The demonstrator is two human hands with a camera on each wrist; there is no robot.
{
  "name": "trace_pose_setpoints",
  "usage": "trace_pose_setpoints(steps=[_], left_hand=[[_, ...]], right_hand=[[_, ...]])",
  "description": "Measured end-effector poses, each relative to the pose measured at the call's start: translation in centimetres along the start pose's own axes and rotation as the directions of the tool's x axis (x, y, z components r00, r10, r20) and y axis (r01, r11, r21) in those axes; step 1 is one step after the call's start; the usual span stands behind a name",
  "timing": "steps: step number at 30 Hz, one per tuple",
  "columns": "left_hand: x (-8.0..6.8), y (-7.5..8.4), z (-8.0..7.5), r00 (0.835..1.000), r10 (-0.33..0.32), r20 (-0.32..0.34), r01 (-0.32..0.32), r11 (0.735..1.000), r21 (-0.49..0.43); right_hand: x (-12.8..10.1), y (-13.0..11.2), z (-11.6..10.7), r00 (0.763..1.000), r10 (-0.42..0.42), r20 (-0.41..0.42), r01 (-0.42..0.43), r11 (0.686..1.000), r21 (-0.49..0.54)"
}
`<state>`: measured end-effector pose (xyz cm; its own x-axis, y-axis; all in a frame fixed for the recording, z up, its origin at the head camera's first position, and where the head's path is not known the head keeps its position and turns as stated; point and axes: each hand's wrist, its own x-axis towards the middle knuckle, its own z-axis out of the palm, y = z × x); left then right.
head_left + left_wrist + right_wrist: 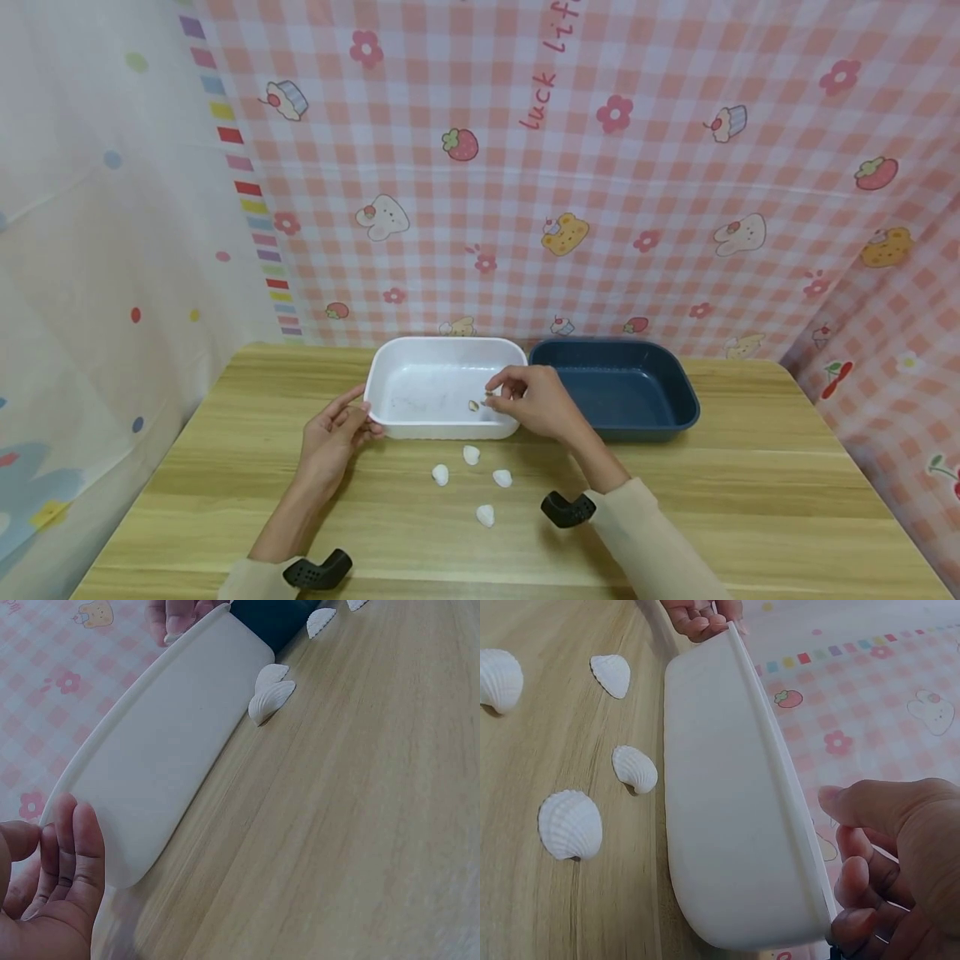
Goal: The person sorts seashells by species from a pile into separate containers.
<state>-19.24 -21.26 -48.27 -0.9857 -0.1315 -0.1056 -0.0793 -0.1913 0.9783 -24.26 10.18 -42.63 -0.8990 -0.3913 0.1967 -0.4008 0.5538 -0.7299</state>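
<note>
My left hand (328, 442) holds the near left corner of a white rectangular basin (427, 431), its thumb at the rim (112, 724) and its fingers along the outer wall. Over the right side of that basin, my right hand (538, 402) pinches a small brownish shell (489, 393) between thumb and fingertips, which largely cover it. Another small brown-and-white shell (473, 406) lies on the basin floor just left of those fingertips. The right wrist view shows the thumb (862, 804) above curled fingers beside the basin's rim; the high wall hides the inside.
A dark blue basin (622, 435) stands against the white one on the right. Several white ribbed seashells (485, 516) lie spread on the wooden table (750, 500) in front of the white basin. Behind both basins hangs a pink checked cloth (420, 275).
</note>
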Motion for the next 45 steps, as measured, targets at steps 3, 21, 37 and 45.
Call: trace_pose_setpoints(steps=[3, 21, 37, 45], left_hand=[[0.0, 0.0, -0.1, 1.0, -0.008, -0.003, 0.008, 1.0, 0.005], [0.0, 0.1, 0.0, 1.0, -0.007, 0.0, 0.007, 1.0, 0.007], [-0.1, 0.3, 0.1, 1.0, -0.006, 0.0, 0.006, 1.0, 0.011], [-0.1, 0.2, 0.1, 1.0, -0.004, 0.007, 0.004, 1.0, 0.012]], right_hand=[[0.2, 0.0, 0.1, 1.0, 0.018, 0.004, -0.018, 1.0, -0.004], [-0.9, -0.5, -1.0, 1.0, 0.011, -0.022, -0.011, 1.0, 0.006], [-4.4, -0.2, -0.9, 1.0, -0.002, 0.001, 0.002, 1.0, 0.013], [-6.0, 0.6, -0.4, 0.998, -0.049, 0.048, 0.047, 0.998, 0.04]])
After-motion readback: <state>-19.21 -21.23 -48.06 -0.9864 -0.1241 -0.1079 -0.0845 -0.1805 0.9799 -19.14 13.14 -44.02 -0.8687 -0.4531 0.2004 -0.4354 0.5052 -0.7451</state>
